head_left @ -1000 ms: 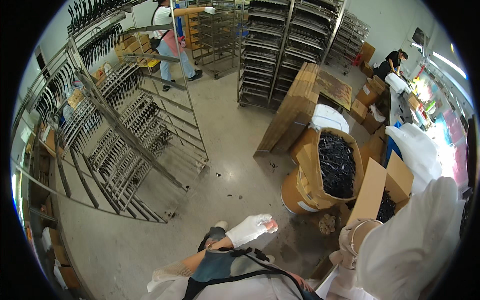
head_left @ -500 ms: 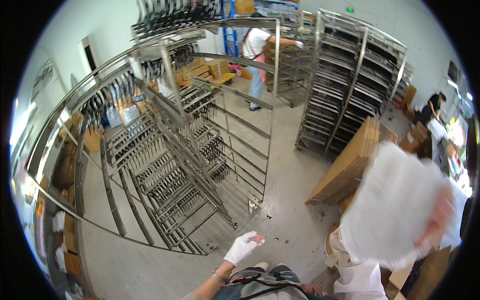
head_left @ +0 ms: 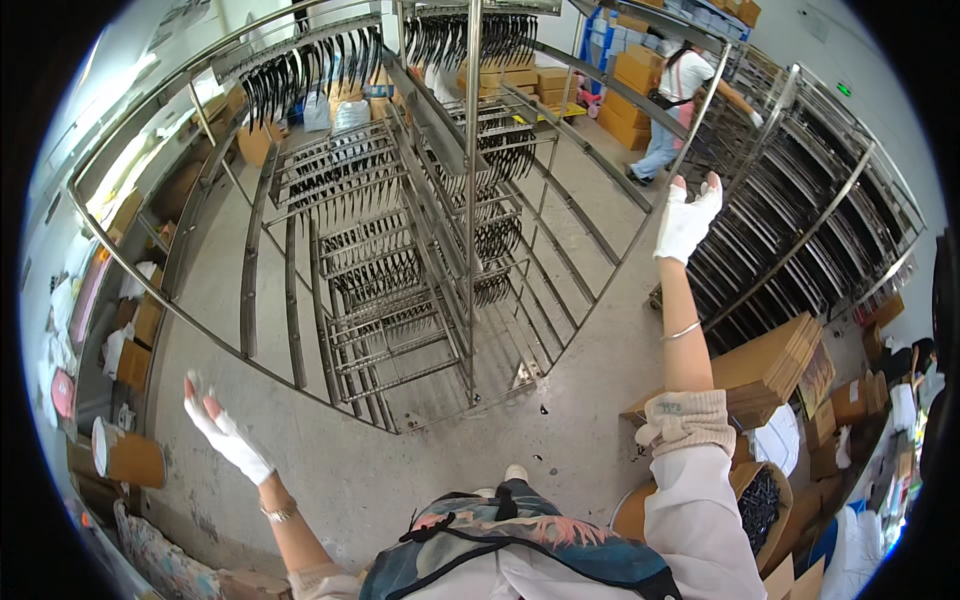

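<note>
In front of me stands a wheeled-type metal rack (head_left: 471, 190) with slanted side rails. Rows of dark curved pieces (head_left: 310, 72) hang from its upper bars, and more hang on the lower levels (head_left: 380, 240). My right hand (head_left: 688, 220), in a white glove with bare fingertips, is raised beside the rack's right post, fingers apart; whether it touches the post is unclear. Low at the left, my left hand (head_left: 228, 430), gloved the same way, is spread in the air near the rack's lower left rail and holds nothing.
A second rack (head_left: 800, 200), packed with dark trays, stands at the right. Beyond the first rack, a person (head_left: 680, 100) reaches toward it. Flattened cardboard (head_left: 765, 370) leans at the right, near a box of black parts (head_left: 762, 505). Boxes (head_left: 135, 365) line the left.
The large white blur at my right is gone, and my right hand is now stretched forward. My left hand has swung out to the left. The view has shifted, bringing the rack nearer the middle.
</note>
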{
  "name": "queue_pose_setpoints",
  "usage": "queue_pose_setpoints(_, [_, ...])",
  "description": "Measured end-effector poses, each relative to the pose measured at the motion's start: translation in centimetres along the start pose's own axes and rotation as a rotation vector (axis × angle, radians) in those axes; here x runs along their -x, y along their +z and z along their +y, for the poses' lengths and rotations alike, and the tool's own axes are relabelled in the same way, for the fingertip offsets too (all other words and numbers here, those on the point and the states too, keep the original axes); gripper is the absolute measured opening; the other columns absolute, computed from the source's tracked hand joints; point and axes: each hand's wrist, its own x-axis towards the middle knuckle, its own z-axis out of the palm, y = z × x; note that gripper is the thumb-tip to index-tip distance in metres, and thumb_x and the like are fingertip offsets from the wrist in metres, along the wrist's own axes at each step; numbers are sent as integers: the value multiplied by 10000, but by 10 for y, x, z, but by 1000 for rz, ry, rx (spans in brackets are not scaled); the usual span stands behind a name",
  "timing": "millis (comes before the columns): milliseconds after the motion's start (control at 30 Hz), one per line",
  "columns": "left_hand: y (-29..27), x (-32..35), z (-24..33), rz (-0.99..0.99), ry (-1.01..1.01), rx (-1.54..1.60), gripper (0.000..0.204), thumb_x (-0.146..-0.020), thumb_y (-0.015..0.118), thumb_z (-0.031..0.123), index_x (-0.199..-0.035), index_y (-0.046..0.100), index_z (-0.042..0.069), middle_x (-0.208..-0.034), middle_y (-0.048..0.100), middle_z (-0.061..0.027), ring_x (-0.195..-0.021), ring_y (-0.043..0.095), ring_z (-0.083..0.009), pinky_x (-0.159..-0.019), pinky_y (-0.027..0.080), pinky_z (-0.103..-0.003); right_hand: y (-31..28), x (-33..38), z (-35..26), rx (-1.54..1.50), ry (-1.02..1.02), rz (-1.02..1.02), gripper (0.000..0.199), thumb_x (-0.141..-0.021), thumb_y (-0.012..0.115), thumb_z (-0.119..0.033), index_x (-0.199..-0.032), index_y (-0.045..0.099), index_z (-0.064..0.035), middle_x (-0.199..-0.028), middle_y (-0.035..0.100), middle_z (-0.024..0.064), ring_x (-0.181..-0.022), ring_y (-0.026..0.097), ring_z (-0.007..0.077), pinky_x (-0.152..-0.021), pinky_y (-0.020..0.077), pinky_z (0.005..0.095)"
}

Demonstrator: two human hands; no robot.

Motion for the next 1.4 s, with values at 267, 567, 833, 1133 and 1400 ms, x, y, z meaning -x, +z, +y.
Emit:
queue_pose_setpoints(267, [103,-54,-12,202,-21,20,418,-1080,416,278,-1434,450,59,-1108,597,-91,-959,580,-170,-871,472,-303,45,-9,72,-272,582,-515,411,-1013,545,-356,-1294,519,-58,-900,653,108,-744,626,172,-692,494,301])
queue_pose_setpoints(567, [89,-175,-153,92,-35,-632,319,-1033,460,229,-1280,497,30,-1133,693,-203,-971,690,-372,-788,552,-438,-7,47,5,-48,257,-577,379,-981,589,-359,-1035,636,13,-949,688,279,-907,685,417,-763,533,444])
queue_pose_setpoints(833, [124,-121,-63,-202,51,-56,346,-1031,495,226,-1296,573,18,-1288,627,-135,-1182,596,-273,-1022,459,-388,-1,160,-125,-177,8,-983,380,-1015,510,-388,-1004,632,-28,-817,686,183,-719,684,304,-671,550,419])
queue_pose_setpoints(1133, [221,-67,87,-585,142,150,456,-1018,499,106,-1458,418,17,-1262,618,-147,-1098,637,-233,-944,521,-349,85,228,-220,-677,87,-1592,336,-1001,541,-275,-1216,578,-20,-1144,651,159,-951,666,280,-855,520,379])
queue_pose_setpoints(1400, [316,-144,18,-79,-291,178,202,-1019,483,221,-1150,541,79,-764,528,20,-595,400,-65,-541,364,-254,235,211,-24,-187,-115,-1368,283,-924,580,-306,-1013,688,-61,-1112,671,173,-1107,619,346,-958,503,411])
